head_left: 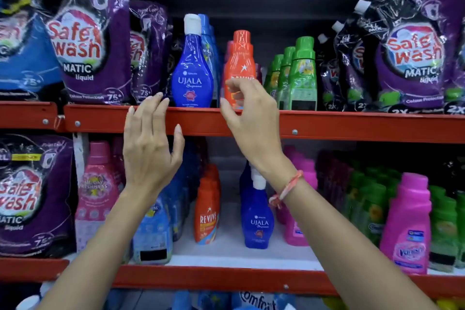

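A blue Ujala bottle [193,68] with a white cap stands at the front of the upper shelf. Right of it stands an orange Revive bottle [240,63]. My right hand [249,113] is raised in front of the orange bottle's lower half, fingers loosely curved, gripping nothing that I can see. My left hand [151,143] is spread open in front of the red shelf rail [327,128], fingertips just left of the blue bottle's base, thumb apart. A pink thread band sits on my right wrist.
Purple Safewash pouches [93,40] fill the upper shelf's left and right ends. Green bottles [302,75] stand right of the orange one. The lower shelf holds another Revive bottle [206,211], another Ujala bottle [258,219], pink bottles [407,224] and green ones.
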`<state>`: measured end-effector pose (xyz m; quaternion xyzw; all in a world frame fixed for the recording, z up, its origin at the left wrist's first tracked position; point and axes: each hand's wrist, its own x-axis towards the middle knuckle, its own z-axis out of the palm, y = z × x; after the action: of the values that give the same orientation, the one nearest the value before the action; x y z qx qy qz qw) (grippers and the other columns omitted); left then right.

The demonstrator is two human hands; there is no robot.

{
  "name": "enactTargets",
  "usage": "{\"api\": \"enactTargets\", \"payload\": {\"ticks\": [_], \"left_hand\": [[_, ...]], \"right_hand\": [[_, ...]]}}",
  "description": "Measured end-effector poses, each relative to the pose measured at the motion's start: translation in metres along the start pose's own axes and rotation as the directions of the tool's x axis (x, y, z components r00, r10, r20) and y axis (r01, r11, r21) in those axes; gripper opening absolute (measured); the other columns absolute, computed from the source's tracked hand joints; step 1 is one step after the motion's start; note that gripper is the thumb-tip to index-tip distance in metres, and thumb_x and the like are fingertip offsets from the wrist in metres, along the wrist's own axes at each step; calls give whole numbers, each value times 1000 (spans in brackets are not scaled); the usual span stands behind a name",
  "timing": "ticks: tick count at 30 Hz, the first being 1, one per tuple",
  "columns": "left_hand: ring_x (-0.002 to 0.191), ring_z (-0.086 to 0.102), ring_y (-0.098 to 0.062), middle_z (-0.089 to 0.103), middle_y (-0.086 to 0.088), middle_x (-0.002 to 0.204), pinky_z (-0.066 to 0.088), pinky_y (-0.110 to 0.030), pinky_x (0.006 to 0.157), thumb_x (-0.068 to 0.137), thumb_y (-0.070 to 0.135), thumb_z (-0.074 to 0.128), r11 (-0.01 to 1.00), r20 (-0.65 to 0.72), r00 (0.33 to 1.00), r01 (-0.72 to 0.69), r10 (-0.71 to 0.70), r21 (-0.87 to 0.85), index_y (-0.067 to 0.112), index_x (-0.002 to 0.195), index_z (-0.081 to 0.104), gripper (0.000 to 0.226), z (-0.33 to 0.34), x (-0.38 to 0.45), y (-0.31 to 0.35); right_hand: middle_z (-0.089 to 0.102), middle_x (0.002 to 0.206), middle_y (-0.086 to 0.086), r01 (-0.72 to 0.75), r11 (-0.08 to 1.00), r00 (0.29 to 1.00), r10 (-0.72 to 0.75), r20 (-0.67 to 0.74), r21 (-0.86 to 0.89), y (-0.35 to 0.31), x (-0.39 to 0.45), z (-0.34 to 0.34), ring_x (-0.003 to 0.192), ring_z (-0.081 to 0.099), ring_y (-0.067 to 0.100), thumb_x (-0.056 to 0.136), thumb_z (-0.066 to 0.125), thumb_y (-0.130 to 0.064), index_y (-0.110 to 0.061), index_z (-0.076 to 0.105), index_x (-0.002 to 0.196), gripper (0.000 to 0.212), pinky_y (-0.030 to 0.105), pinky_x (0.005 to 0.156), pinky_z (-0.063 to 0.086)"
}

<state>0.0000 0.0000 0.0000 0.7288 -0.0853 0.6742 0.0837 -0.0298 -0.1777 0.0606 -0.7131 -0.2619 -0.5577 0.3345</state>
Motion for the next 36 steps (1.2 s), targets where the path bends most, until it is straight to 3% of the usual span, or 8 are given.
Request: {"api": "enactTargets", "payload": {"ticks": [2, 9, 12, 17, 22, 27, 31, 36], "left_hand": [[139, 38, -28, 44, -14, 148, 22, -48, 120, 97, 30, 40, 1000, 23, 1000, -10, 10, -3, 5, 141, 39, 51, 1, 1, -8], [142, 35, -25, 44, -11, 149, 22, -48, 120, 98, 32, 39, 996, 39, 996, -84, 84, -16, 6, 144, 37, 53, 7, -6, -28], [142, 36, -25, 45, -12, 148, 25, -50, 118, 98, 31, 39, 994, 34, 994, -100, 101, -37, 6, 143, 40, 51, 7, -8, -31], [143, 34, -23, 44, -11, 149, 25, -50, 119, 98, 31, 39, 992, 37, 992, -116, 118, -52, 5, 142, 40, 51, 6, -9, -36], [144, 32, -21, 43, -10, 150, 22, -49, 120, 99, 33, 37, 993, 40, 995, -90, 93, -78, 5, 143, 39, 53, 4, -9, -32], [145, 31, -21, 42, -10, 151, 20, -49, 121, 98, 31, 39, 990, 24, 997, -70, 73, -126, 5, 143, 38, 52, -3, -20, -18], [144, 32, -22, 42, -11, 151, 20, -48, 121, 98, 30, 39, 988, 43, 996, -67, 74, -138, 4, 142, 39, 51, -7, -40, -6], [138, 41, -24, 50, -10, 144, 26, -50, 118, 97, 28, 43, 980, 115, 993, -7, 30, -198, 5, 137, 46, 47, -8, -84, 9]], "right_hand": [[66, 122, 8, -65, 998, 995, 65, 71, 3, -9, 13, 13, 111, 62, 24, 91, 61, -17, -8, 60, 125, 35, 37, 96, 48], [66, 118, 19, -151, 973, 958, 187, 217, -176, -17, 57, 57, 110, 59, 38, 93, 60, -29, -1, 57, 115, 36, 36, 77, 37], [65, 121, 20, -228, 959, 933, 265, 244, -167, -14, 63, 65, 114, 58, 38, 92, 63, -34, 1, 56, 116, 43, 36, 80, 39], [69, 103, 19, -276, 949, 929, 304, 211, -150, -12, 69, 64, 99, 61, 37, 84, 71, -40, 1, 63, 94, 44, 36, 72, 41], [71, 105, 15, -307, 952, 945, 305, 117, -4, -12, 63, 56, 100, 65, 32, 78, 76, -44, -2, 66, 104, 50, 49, 85, 54], [68, 117, 9, -351, 926, 935, 355, 0, 137, -15, 62, 18, 105, 66, 25, 73, 79, -44, -12, 63, 116, 56, 46, 90, 56], [75, 105, 2, -412, 851, 907, 417, 59, 327, -9, 41, -17, 95, 73, 23, 48, 81, -58, -26, 63, 97, 61, 49, 81, 60], [76, 104, 10, -506, 741, 858, 482, 176, 441, 4, -15, -53, 92, 76, 27, 56, 91, -37, -11, 69, 104, 58, 48, 72, 64]]}}
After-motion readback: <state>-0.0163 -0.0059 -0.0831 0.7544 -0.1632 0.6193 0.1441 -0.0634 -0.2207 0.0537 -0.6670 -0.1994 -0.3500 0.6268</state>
